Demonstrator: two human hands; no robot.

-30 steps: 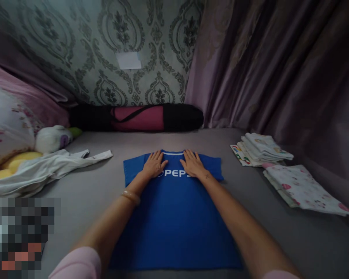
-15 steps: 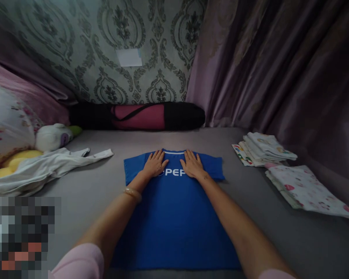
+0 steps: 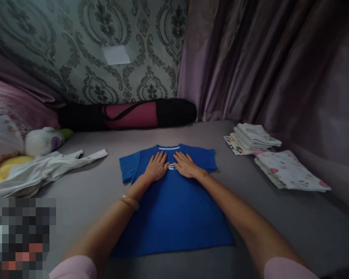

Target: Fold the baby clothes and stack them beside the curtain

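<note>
A blue T-shirt [image 3: 174, 209] with white lettering lies spread flat on the grey bed sheet [image 3: 279, 217], collar away from me. My left hand [image 3: 157, 167] rests flat on its chest, fingers stretched out, a bangle on that wrist. My right hand [image 3: 186, 164] lies flat beside it, fingers out, nearly touching the left. Together they cover most of the white lettering. Neither hand holds anything.
A white garment [image 3: 46, 168] lies crumpled at the left next to a plush toy [image 3: 42, 140] and floral pillows. Folded patterned cloths [image 3: 254, 137] and another folded piece [image 3: 287, 170] sit at the right. A rolled black-and-pink mat bag [image 3: 128, 114] lies against the wall; curtains hang right.
Both hands have slid inward and a little toward me on the shirt's chest, now covering more of the lettering. The view has shifted slightly.
</note>
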